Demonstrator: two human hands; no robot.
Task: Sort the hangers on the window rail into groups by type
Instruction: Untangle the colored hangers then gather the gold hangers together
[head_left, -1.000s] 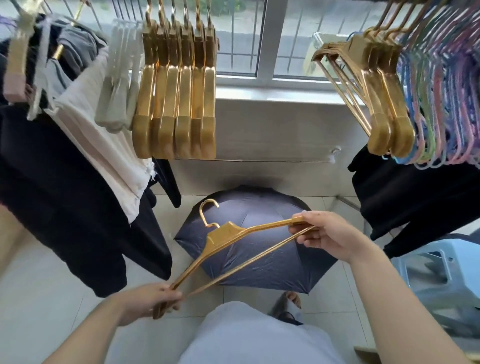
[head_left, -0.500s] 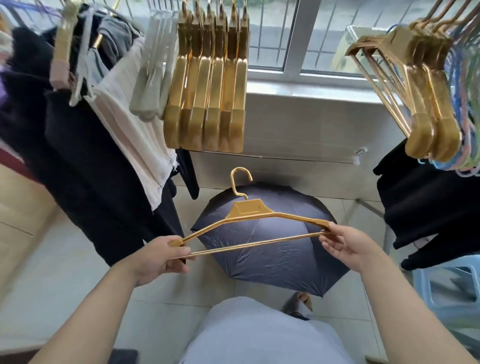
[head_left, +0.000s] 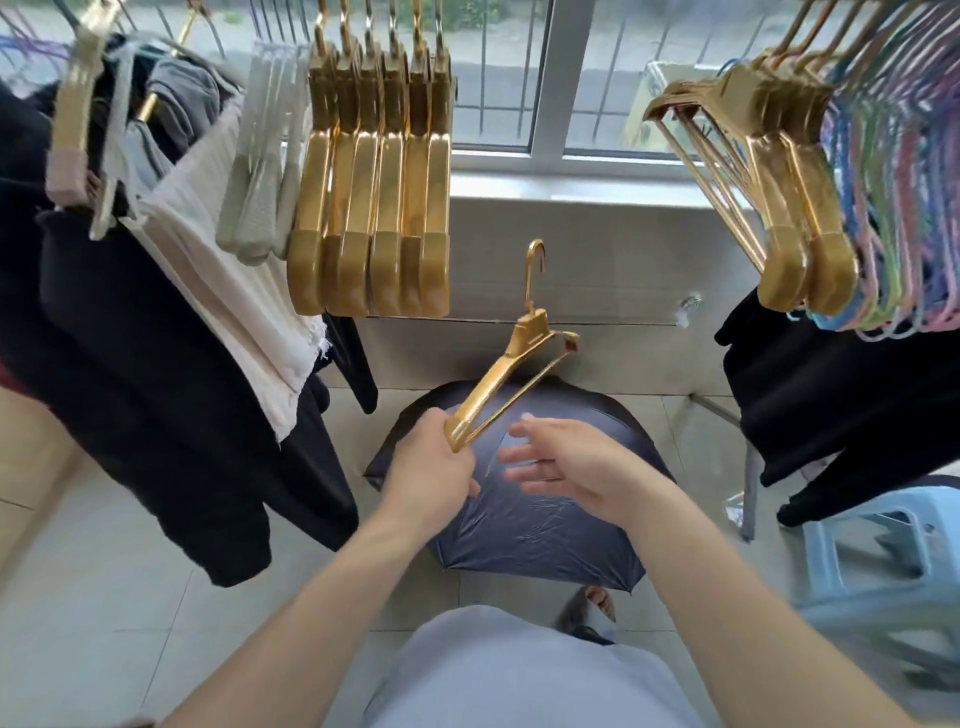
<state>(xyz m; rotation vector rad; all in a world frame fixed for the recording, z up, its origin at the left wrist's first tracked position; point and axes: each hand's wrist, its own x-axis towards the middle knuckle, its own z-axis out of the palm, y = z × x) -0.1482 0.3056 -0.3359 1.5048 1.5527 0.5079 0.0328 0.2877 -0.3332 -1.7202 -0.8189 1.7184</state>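
A: Where is the loose gold hanger (head_left: 506, 374) right now?

B: Out in front of the person, above the open dark umbrella (head_left: 524, 514) on the floor; it stands tilted, hook (head_left: 534, 265) uppermost, one shoulder end low and towards the person, the other end up near the wall below the window sill (head_left: 571, 184)

A: Who has hold of it?

B: The left hand (head_left: 434, 467) alone; its fingers are curled round the low shoulder end, gripping it; the right hand (head_left: 563, 462) is just beside, fingers straight and spread, touching nothing that I can see

A: And what hangs up top?

B: A tight row of thick gold hangers (head_left: 371, 208) left of centre, all hooked side by side; pressed against their left, a few pale grey hangers (head_left: 260, 171); further left, a cream garment (head_left: 228, 291) and dark clothes (head_left: 130, 364)

A: The right side?

B: Another bunch of gold hangers (head_left: 779, 208), splayed at a slant; right beside them a mass of thin coloured hangers (head_left: 898, 208) in pink, blue, green; black clothing (head_left: 831, 395) hangs below, and a light blue stool (head_left: 883, 561) stands at the floor's right edge
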